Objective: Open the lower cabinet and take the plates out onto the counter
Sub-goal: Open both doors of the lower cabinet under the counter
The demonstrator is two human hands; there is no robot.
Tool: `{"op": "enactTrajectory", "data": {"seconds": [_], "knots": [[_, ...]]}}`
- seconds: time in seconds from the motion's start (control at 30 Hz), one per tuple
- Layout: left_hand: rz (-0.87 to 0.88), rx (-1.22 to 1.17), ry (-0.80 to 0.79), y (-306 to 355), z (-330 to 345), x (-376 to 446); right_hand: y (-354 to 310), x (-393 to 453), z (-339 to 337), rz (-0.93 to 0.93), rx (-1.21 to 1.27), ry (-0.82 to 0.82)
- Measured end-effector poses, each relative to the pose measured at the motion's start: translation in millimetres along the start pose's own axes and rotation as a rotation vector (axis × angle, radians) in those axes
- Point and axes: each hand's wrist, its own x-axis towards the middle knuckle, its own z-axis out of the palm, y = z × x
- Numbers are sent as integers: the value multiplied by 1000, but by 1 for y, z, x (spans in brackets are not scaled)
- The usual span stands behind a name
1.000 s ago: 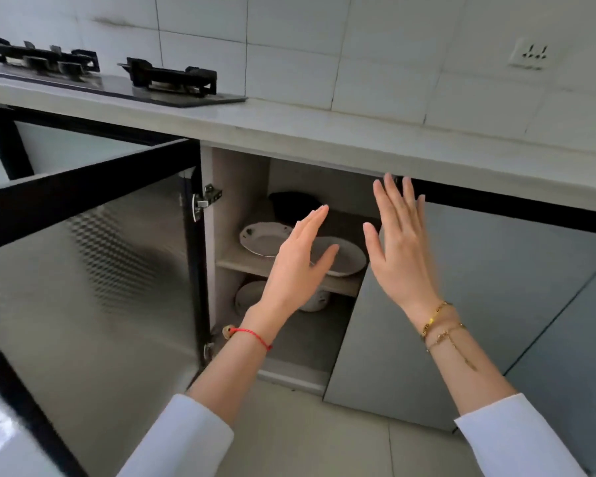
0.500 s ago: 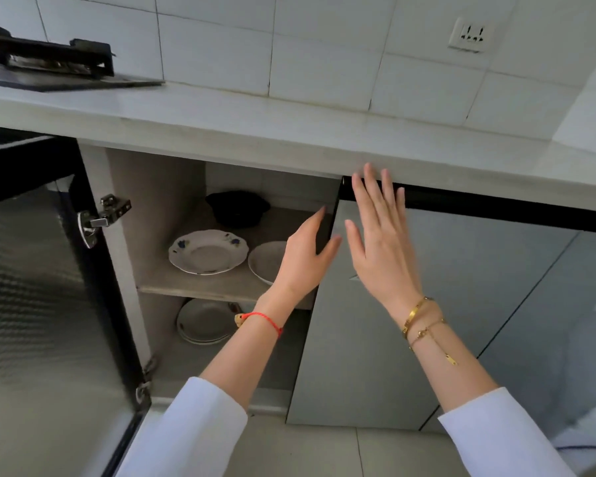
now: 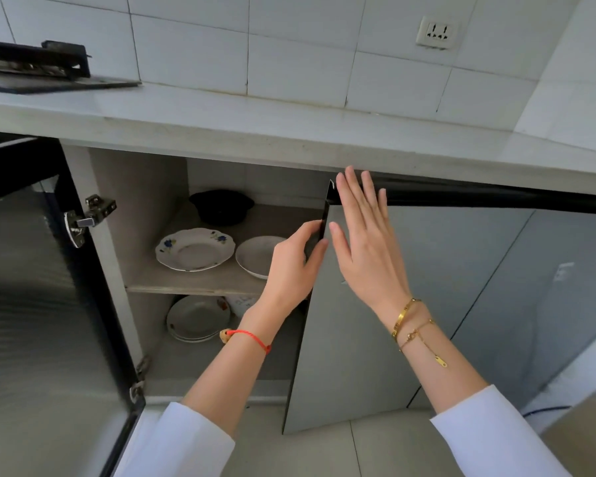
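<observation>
The lower cabinet's left door (image 3: 31,321) stands swung wide. Its grey right door (image 3: 351,356) is slightly ajar. My left hand (image 3: 295,266) pinches that door's free edge with thumb and fingers. My right hand (image 3: 365,242) lies flat against the door's front, fingers spread, holding nothing. On the upper shelf (image 3: 186,287) sit a flowered plate (image 3: 195,248) and a plain white plate (image 3: 255,254), partly hidden by my left hand. A stack of plates (image 3: 197,318) rests on the cabinet floor. The counter (image 3: 289,132) runs above.
A black pot (image 3: 221,206) sits at the back of the upper shelf. A small white dish (image 3: 241,302) is beside the lower plates. A black gas stove (image 3: 38,68) stands on the counter's left end. A wall socket (image 3: 437,32) is on the tiles. More grey doors (image 3: 530,287) continue right.
The view shifted right and closer. My left hand moved from in front of the shelf onto the right door's edge, and the door has begun to swing out. My right hand stayed flat on it.
</observation>
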Motion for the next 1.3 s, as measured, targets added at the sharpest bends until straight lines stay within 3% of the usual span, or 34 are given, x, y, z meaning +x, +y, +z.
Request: {"op": "enactTrajectory", "data": {"seconds": [0.33, 0.57, 0.93, 1.3], "knots": [[142, -85, 20, 54, 8, -78, -20, -78, -83, 44, 40, 47], [282, -190, -49, 94, 30, -114, -11, -131, -139, 83, -23, 114], [476, -324, -173, 137, 82, -145, 13, -187, -195, 214, -84, 184], [532, -309, -395, 179, 142, -164, 47, -233, -244, 334, -228, 168]]}}
